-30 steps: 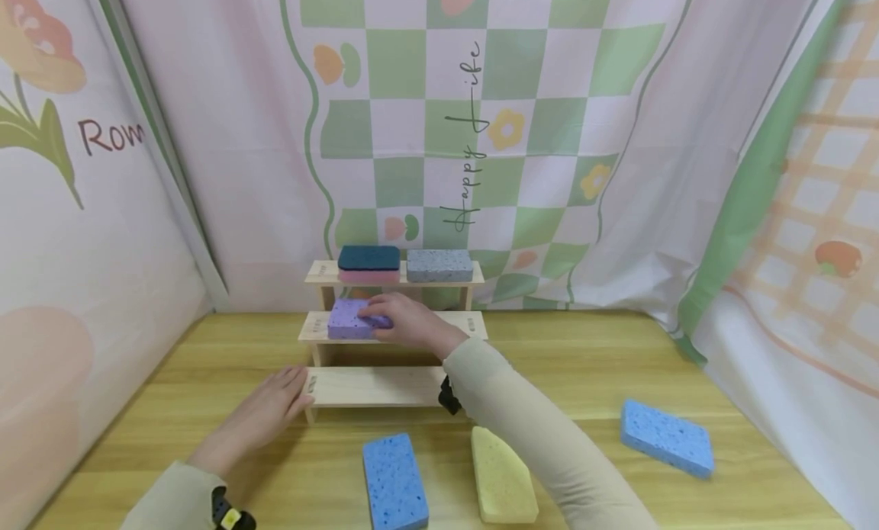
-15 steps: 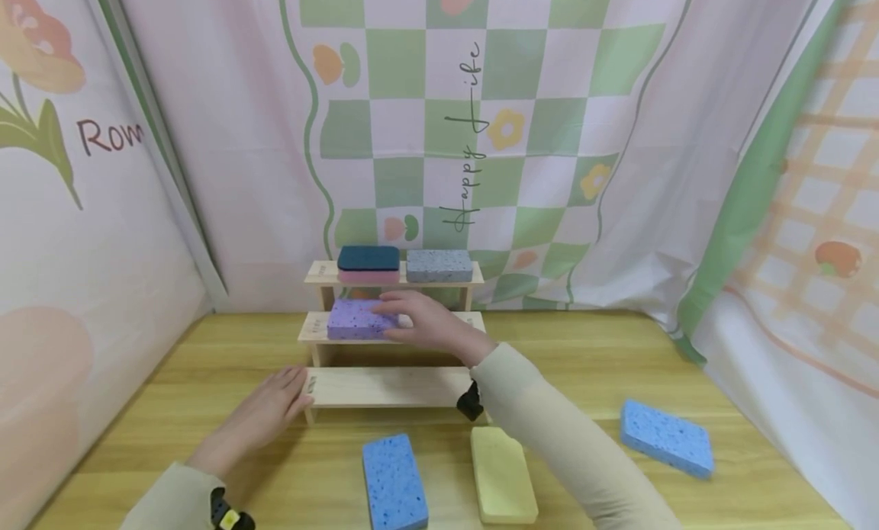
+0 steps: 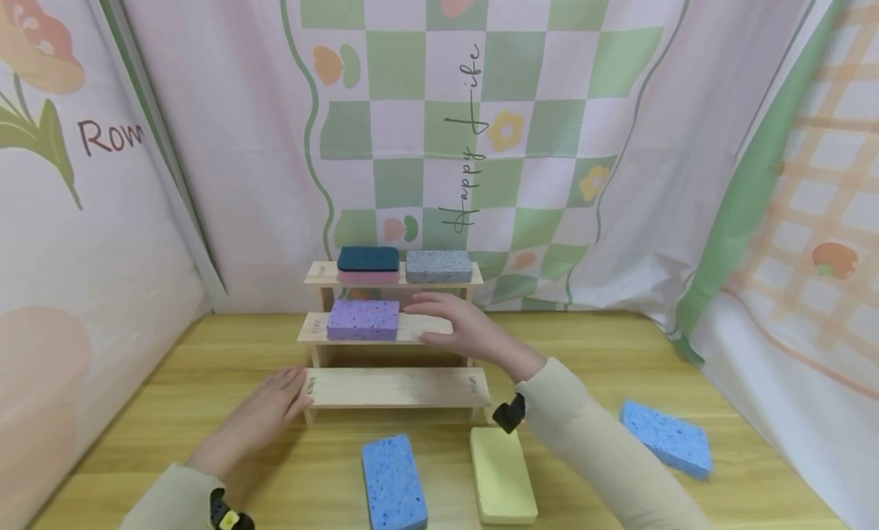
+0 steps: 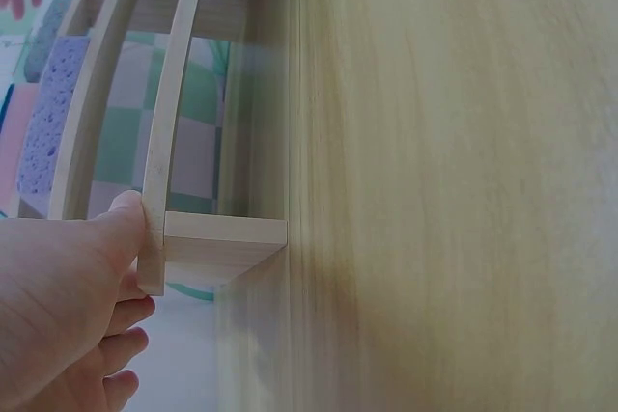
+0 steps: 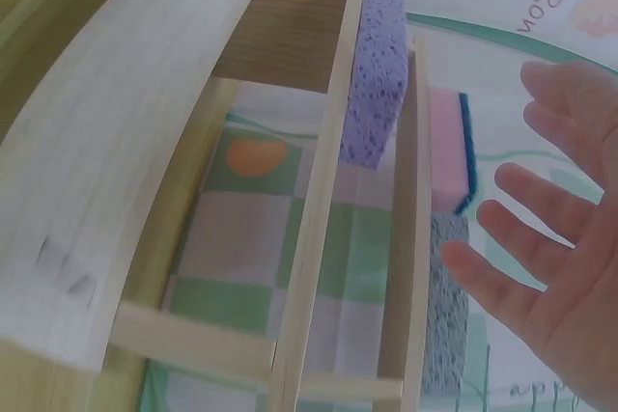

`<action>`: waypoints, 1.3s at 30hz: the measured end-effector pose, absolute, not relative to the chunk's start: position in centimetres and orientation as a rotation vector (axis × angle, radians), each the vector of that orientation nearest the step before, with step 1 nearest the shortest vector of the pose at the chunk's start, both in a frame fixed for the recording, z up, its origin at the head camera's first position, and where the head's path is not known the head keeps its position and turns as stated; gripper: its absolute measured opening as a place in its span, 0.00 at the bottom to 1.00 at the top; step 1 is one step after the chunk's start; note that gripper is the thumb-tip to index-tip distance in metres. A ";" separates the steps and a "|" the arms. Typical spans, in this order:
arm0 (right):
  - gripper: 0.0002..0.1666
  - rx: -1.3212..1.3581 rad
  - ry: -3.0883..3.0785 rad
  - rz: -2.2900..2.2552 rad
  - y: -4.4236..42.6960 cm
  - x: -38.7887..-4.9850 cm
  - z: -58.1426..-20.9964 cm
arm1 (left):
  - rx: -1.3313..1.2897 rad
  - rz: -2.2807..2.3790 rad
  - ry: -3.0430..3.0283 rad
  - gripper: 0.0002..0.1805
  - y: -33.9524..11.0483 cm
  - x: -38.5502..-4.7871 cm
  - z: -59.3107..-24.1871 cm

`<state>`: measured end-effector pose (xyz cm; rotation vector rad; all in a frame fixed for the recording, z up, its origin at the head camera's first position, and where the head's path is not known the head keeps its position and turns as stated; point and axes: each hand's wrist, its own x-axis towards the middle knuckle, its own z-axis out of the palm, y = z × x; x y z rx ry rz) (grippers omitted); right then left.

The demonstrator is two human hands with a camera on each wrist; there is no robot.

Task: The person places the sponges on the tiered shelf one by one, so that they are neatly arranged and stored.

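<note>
A three-tier wooden rack (image 3: 398,387) stands on the table. On its middle tier, at the left, lies a purple sponge (image 3: 362,320). My right hand (image 3: 474,333) hovers over the right part of that tier, fingers spread, holding nothing; the right wrist view shows the hand (image 5: 560,229) apart from the purple sponge (image 5: 377,74). My left hand (image 3: 264,409) is at the left end of the lowest tier; in the left wrist view the hand (image 4: 77,306) has its thumb and fingers on the board's end. The top tier holds a teal-and-pink sponge (image 3: 368,264) and a grey sponge (image 3: 439,266).
On the table in front of the rack lie a blue sponge (image 3: 394,482) and a yellow sponge (image 3: 503,475). Another blue sponge (image 3: 666,438) lies at the right, partly behind my right sleeve (image 3: 604,446). Printed curtains (image 3: 254,149) hang behind and at both sides.
My right hand has let go of the purple sponge and moved to the right, away from it. The purple sponge stays on the middle tier. My left hand has kept its place.
</note>
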<state>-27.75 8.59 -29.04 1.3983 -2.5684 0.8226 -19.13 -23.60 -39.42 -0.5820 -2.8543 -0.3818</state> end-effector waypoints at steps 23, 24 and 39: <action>0.30 1.137 -2.583 0.965 17.7 -25.6 -29.8 | -0.584 -0.395 -2.853 0.28 -23.7 -19.3 -39.6; 0.30 1.130 -2.583 0.972 18.1 -25.6 -29.9 | -0.582 -0.396 -2.852 0.28 -23.7 -19.3 -39.6; 0.29 1.029 -2.565 0.900 24.4 -24.4 -31.3 | -0.578 -0.401 -2.846 0.27 -23.7 -19.3 -39.5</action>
